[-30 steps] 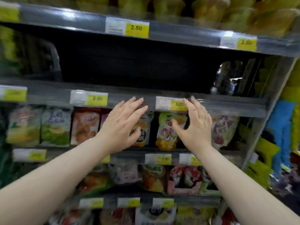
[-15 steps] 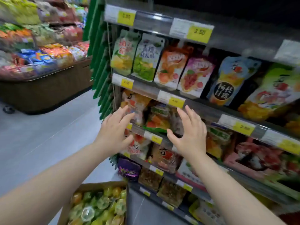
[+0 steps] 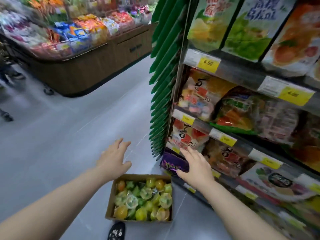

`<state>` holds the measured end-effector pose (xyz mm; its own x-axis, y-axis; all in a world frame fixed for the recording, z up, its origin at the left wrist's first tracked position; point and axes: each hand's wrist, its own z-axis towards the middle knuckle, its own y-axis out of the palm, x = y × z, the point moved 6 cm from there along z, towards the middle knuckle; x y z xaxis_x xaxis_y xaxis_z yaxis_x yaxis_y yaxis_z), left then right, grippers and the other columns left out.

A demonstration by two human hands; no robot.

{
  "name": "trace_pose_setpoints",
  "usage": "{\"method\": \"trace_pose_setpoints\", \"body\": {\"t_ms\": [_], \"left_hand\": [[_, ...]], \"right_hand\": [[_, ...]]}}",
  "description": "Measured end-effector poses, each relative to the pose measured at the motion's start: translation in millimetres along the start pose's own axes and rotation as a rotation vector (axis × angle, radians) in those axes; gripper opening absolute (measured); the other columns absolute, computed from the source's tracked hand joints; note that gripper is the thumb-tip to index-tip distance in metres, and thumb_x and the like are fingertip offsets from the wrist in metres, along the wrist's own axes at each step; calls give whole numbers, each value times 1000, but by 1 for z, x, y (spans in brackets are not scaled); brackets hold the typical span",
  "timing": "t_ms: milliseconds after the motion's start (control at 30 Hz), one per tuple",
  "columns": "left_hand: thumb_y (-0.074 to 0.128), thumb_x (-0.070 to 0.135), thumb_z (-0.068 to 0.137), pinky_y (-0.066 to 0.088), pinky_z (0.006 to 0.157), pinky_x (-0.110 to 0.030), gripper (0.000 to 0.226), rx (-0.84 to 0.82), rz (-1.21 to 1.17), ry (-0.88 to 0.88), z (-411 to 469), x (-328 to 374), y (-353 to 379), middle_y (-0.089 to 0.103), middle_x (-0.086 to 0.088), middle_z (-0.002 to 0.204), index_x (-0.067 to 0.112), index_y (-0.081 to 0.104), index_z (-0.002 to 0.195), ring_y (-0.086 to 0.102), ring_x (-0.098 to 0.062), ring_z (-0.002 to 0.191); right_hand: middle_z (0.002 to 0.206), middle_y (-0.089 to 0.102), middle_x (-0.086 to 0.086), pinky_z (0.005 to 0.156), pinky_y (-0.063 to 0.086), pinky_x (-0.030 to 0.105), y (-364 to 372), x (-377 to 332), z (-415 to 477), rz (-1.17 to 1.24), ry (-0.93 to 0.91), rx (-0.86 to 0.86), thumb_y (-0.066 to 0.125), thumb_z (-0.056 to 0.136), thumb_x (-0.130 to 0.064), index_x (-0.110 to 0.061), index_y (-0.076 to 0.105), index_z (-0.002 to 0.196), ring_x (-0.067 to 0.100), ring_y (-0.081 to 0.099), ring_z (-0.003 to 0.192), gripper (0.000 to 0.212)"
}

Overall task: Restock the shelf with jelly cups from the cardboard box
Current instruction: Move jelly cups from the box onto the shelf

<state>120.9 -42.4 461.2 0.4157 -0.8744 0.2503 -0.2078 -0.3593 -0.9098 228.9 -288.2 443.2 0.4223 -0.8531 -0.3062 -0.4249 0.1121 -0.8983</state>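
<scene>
Cardboard box (image 3: 110, 201) on the floor looks full of jelly cups (image 3: 143, 200); both hands, left (image 3: 113, 160) and right (image 3: 196, 168), spread empty above it, restocking mostly ahead.

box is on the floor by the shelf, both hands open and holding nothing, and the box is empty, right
Not empty: the head view shows the box filled with jelly cups. The rest holds: it is on the floor by the shelf, left hand and right hand open, holding nothing.
</scene>
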Motion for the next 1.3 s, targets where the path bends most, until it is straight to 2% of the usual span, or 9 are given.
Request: {"method": "trace_pose_setpoints", "body": {"t_ms": [200, 333, 433, 567, 700, 833, 1000, 1133, 1300], "left_hand": [[49, 36, 92, 29, 111, -39, 67, -214, 104, 110, 67, -59, 29, 8, 0, 160, 26, 17, 150, 22, -25, 143], [47, 35, 94, 29, 111, -35, 63, -269, 109, 210, 112, -73, 82, 9, -1, 160, 25, 19, 150, 24, -24, 143], [48, 35, 92, 26, 114, -36, 64, -341, 76, 238, 136, -80, 152, 12, -4, 159, 23, 23, 149, 22, -24, 144], [47, 39, 84, 32, 111, -32, 69, -410, 47, 280, 148, -85, 261, 18, -4, 157, 23, 27, 148, 32, -24, 139], [54, 35, 88, 36, 109, -32, 71, -482, 60, 312, 157, -94, 387, 14, -1, 158, 21, 23, 150, 32, -23, 139], [59, 34, 87, 36, 108, -34, 75, -547, 25, 283, 182, -98, 500, 19, -6, 156, 18, 20, 149, 33, -26, 138], [66, 37, 85, 33, 111, -37, 91, -535, 63, 397, 207, -82, 586, 21, -7, 155, 19, 8, 153, 31, -28, 138], [73, 39, 79, 33, 112, -40, 111, -529, 264, 503, 232, -75, 617, 4, -6, 161, 29, -11, 152, 23, -30, 143], [70, 23, 81, 25, 115, -44, 120, -434, 403, 552, 226, -68, 634, -13, -4, 160, 32, -31, 145, 9, -30, 147]], "right_hand": [[159, 18, -6, 116, 24, 36, 88, -4, 35, 139, 244, -100, 56, 89, -51, -34, 20, 151, 19, 14, 146, 74], [158, 21, -6, 115, 24, 32, 163, 2, 60, 220, 331, -154, 57, 89, -46, -32, 22, 151, 18, 20, 144, 72], [156, 24, -6, 112, 26, 29, 225, 13, 78, 268, 381, -181, 55, 91, -39, -33, 23, 150, 19, 24, 142, 67], [151, 33, -5, 105, 36, 29, 316, 32, 94, 344, 410, -171, 58, 90, -31, -32, 26, 149, 20, 34, 135, 67], [151, 33, -3, 109, 33, 28, 409, 61, 110, 348, 409, -127, 55, 93, -25, -30, 25, 149, 18, 32, 138, 64], [142, 42, -6, 105, 34, 26, 478, 88, 129, 307, 362, -30, 51, 92, -17, -31, 35, 143, 16, 36, 131, 55], [143, 40, -6, 105, 31, 26, 521, 113, 154, 119, 211, -8, 49, 92, -14, -28, 34, 145, 17, 34, 131, 56], [148, 32, -2, 106, 32, 32, 525, 120, 159, -6, 142, -13, 50, 89, -7, -25, 27, 148, 21, 30, 133, 66], [152, 25, -1, 107, 35, 35, 530, 135, 133, -14, 197, -51, 49, 89, -2, -25, 23, 150, 22, 29, 136, 70]]}}
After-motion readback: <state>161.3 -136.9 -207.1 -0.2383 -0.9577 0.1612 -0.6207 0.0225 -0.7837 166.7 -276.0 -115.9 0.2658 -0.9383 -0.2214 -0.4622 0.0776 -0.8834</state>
